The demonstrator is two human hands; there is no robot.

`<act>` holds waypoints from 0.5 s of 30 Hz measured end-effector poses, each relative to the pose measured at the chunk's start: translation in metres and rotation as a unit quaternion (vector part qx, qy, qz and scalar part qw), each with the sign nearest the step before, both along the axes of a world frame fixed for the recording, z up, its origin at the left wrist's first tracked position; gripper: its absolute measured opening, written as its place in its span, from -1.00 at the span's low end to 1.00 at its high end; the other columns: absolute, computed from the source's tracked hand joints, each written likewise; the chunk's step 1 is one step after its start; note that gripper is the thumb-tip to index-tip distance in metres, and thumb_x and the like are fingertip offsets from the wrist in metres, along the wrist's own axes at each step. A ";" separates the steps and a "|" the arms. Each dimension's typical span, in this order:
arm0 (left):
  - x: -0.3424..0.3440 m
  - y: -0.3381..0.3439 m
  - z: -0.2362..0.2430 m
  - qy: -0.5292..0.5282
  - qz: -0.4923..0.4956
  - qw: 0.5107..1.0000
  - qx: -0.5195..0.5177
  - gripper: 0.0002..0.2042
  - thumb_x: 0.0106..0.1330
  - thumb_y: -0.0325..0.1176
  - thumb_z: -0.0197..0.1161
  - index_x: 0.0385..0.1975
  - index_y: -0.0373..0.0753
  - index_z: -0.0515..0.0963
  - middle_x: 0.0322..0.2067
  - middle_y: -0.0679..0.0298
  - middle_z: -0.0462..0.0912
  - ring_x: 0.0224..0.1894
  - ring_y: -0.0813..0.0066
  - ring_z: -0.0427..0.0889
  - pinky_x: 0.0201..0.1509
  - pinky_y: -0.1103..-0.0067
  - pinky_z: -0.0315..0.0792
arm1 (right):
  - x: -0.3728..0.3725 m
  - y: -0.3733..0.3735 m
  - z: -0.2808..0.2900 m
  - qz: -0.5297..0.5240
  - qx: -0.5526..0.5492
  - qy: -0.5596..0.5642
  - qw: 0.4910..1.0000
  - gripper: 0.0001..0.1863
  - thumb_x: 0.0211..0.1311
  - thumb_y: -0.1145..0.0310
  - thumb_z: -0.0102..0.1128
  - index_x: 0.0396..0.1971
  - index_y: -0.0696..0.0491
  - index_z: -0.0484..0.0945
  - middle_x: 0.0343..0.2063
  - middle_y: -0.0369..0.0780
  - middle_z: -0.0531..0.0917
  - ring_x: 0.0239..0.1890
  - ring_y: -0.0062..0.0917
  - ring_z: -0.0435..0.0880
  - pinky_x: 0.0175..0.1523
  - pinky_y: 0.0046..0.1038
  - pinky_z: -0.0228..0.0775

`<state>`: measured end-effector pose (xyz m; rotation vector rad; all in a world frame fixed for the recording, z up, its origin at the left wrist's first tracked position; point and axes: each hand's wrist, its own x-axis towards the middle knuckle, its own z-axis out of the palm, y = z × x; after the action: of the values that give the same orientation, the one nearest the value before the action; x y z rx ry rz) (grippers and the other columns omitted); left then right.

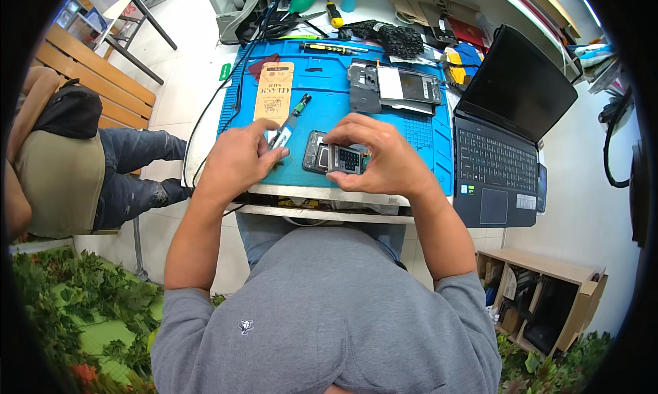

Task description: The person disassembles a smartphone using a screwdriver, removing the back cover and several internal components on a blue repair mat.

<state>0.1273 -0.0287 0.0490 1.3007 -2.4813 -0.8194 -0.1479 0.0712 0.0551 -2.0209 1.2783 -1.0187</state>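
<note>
My left hand (241, 159) is closed, thumb and fingers pinching a small white-and-blue piece (280, 137) whose kind I cannot make out. Just beyond it lies a slim black-and-green tool (300, 105), perhaps touching that piece. Between thumb and fingers, my right hand (387, 155) grips a dark flat phone part (345, 160) with a black patterned panel, tilted up. Behind and left of this part, an opened phone (314, 151) rests on the blue work mat (329, 109), partly covered by the part and my fingers.
A tan printed card (274, 85) lies left on the mat. Disassembled device parts (411, 85) sit at the back right, beside an open laptop (497, 161). Screwdrivers (334, 49), cables (262, 30) and black wrap (401, 41) line the back. At far left sits another person (65, 161).
</note>
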 end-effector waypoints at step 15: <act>-0.025 0.019 -0.009 0.413 0.021 0.822 0.391 -0.52 0.36 -0.59 0.55 0.27 -0.43 0.62 -0.20 0.23 0.81 -0.20 0.57 0.82 -0.12 0.65 0.71 | 0.021 0.011 0.011 -0.055 -0.176 0.066 0.981 0.11 0.04 0.25 0.73 0.62 0.05 0.31 0.29 0.03 0.69 0.36 0.00 0.68 0.45 -0.07 0.57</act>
<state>0.1025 -0.0097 0.0396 0.8327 -1.4272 -1.9920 -0.1270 0.0821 0.0657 -2.3360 1.3690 -1.2530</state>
